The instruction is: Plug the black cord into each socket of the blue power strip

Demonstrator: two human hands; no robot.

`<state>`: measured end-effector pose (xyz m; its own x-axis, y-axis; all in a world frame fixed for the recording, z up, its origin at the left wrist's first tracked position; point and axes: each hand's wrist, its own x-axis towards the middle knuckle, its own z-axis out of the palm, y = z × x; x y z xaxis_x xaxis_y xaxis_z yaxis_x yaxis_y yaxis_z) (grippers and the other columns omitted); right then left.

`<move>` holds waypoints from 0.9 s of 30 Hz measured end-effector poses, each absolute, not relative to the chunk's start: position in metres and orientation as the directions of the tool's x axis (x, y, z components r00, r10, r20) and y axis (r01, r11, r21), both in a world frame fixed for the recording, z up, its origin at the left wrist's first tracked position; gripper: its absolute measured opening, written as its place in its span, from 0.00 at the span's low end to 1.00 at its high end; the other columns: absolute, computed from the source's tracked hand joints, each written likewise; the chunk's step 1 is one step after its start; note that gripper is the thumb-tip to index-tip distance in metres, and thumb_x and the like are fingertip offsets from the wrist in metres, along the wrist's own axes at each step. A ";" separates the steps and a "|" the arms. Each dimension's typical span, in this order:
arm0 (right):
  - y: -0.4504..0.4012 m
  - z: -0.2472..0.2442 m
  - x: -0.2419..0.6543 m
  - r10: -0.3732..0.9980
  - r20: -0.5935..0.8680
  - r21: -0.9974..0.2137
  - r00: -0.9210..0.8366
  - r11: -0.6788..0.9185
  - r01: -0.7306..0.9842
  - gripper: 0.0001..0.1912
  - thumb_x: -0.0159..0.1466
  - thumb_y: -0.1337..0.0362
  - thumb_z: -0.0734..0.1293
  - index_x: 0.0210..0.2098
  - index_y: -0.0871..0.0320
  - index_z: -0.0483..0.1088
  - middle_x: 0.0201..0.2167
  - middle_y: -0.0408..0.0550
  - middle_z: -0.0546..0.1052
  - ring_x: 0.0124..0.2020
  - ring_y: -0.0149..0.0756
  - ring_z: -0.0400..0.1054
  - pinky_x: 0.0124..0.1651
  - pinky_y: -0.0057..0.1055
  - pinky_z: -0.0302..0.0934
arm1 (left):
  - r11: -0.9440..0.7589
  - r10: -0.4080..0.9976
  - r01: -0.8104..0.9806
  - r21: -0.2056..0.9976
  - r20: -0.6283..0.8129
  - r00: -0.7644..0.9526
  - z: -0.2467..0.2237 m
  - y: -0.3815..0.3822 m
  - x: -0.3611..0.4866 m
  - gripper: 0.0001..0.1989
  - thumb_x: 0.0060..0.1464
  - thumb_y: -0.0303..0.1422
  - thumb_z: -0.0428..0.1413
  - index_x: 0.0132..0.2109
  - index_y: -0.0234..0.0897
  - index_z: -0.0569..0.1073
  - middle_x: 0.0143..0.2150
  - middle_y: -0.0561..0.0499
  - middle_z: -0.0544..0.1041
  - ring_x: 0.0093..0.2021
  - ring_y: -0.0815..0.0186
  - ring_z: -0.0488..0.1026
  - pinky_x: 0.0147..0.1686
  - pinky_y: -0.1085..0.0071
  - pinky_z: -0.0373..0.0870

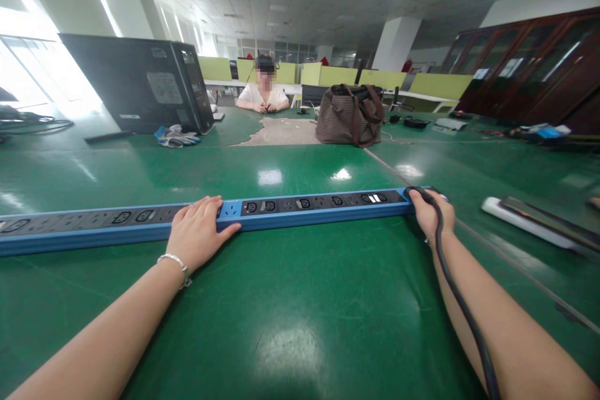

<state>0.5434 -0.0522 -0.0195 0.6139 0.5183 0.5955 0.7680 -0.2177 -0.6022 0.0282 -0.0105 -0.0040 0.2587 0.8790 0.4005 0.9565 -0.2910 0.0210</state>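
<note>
A long blue power strip point(323, 212) with black socket panels lies across the green table. My left hand point(195, 228) rests over its middle, fingers across the top and thumb along the near side, beside a blue socket section. At the strip's right end, my right hand point(434, 215) is closed around the end; its far fingers are mostly hidden. From there a black cable point(443, 262) passes over the hand and runs along the forearm to the bottom edge. How the cable meets the strip is not clear.
Across the green table point(300, 287) sits a person point(263, 94). A black computer case point(140, 84) and gloves point(177, 136) are at the far left. A brown checked bag point(349, 115) stands at the back. On the right lies a white and dark long object point(534, 222).
</note>
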 end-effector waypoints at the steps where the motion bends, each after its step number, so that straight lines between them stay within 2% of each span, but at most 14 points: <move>1: -0.052 -0.020 0.544 0.510 0.595 -0.610 0.621 -0.217 0.762 0.19 0.55 0.49 0.63 0.34 0.56 0.76 0.32 0.49 0.77 0.37 0.43 0.69 0.46 0.41 0.61 | -0.291 0.879 0.957 0.021 0.401 0.258 -0.004 -0.010 0.028 0.33 0.52 0.52 0.48 0.57 0.33 0.63 0.59 0.38 0.67 0.59 0.52 0.62 0.58 0.55 0.54; 16: -0.055 -0.015 0.537 0.529 0.563 -0.618 0.635 -0.241 0.748 0.19 0.56 0.50 0.63 0.35 0.57 0.75 0.35 0.51 0.77 0.39 0.45 0.69 0.49 0.42 0.60 | -0.288 0.878 0.957 0.008 0.400 0.261 -0.003 -0.011 0.028 0.32 0.53 0.51 0.48 0.57 0.32 0.63 0.59 0.39 0.67 0.59 0.52 0.62 0.58 0.56 0.54; 22: -0.054 -0.018 0.539 0.523 0.606 -0.557 0.599 -0.259 0.789 0.20 0.57 0.50 0.61 0.36 0.57 0.75 0.37 0.52 0.77 0.43 0.47 0.68 0.48 0.43 0.61 | -0.285 0.876 0.958 -0.003 0.405 0.262 -0.003 -0.011 0.029 0.31 0.53 0.52 0.47 0.56 0.34 0.63 0.59 0.40 0.67 0.59 0.53 0.62 0.58 0.57 0.54; 27: -0.054 -0.018 0.538 0.532 0.618 -0.511 0.579 -0.288 0.810 0.21 0.58 0.50 0.60 0.38 0.58 0.76 0.37 0.53 0.77 0.41 0.48 0.68 0.45 0.42 0.61 | -0.286 0.880 0.958 0.005 0.396 0.261 -0.003 -0.010 0.028 0.32 0.52 0.52 0.48 0.56 0.33 0.64 0.59 0.40 0.67 0.59 0.53 0.62 0.58 0.56 0.54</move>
